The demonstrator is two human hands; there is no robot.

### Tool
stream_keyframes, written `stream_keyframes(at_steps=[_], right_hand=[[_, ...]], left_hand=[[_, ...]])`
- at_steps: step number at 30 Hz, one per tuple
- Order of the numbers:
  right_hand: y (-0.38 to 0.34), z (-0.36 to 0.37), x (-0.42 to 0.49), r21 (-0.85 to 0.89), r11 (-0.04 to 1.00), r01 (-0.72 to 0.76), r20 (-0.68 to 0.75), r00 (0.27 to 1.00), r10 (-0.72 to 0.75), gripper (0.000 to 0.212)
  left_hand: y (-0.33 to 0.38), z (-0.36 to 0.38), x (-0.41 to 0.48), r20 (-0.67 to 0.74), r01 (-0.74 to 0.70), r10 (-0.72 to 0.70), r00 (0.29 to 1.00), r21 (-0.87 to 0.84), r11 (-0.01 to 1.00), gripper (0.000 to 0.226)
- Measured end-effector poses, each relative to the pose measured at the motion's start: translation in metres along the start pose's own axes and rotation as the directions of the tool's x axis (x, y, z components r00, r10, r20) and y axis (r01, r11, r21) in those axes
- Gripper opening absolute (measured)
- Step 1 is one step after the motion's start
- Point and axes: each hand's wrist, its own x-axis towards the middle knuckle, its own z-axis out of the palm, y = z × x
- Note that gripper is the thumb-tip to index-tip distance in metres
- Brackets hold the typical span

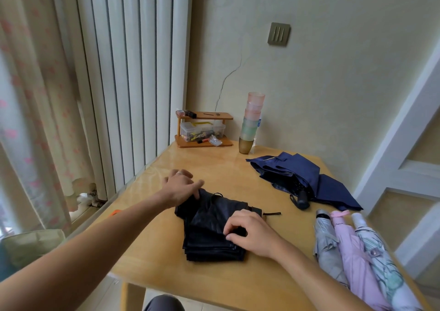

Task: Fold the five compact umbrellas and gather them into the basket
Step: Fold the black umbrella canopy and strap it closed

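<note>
Soft daylight comes from the left through the curtain (35, 96), evenly bright. The table (166, 275) shows pale glare near its far edge; the black umbrella (209, 234) casts only a faint shadow. Wide-angle distortion curves the frame edges; detail looks slightly soft

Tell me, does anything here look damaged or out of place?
Yes: a thin crack climbs the wall above the small wooden shelf. The navy umbrella also sprawls loose on the table.

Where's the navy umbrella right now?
Head view: the navy umbrella lies loose on the table, far right, between the stacked cups and the three pale umbrellas.
</note>
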Motion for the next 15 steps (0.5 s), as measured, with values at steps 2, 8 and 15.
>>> stream_keyframes(at_steps=[2, 8, 15], right_hand=[[0.002, 0.003, 0.000, -0.017, 1.000, -0.002, -0.001, 1.000, 0.002, 0.004], [0.002, 0.004, -0.001, 0.041, 0.997, -0.071, 0.035, 0.997, 0.070, 0.004], [-0.004, -0.003, 0.000, 0.088, 0.985, -0.146, 0.110, 0.985, 0.136, 0.004]], left_hand=[[0.009, 0.002, -0.002, 0.002, 0.013, -0.013, 1.000, 0.141, 0.990, 0.053], [0.028, 0.007, -0.018, -0.051, 0.336, -0.335, 0.941, 0.003, 0.942, 0.037], [0.027, 0.004, -0.038, -0.039, 0.394, -0.397, 0.917, 0.243, 0.886, 0.025]])
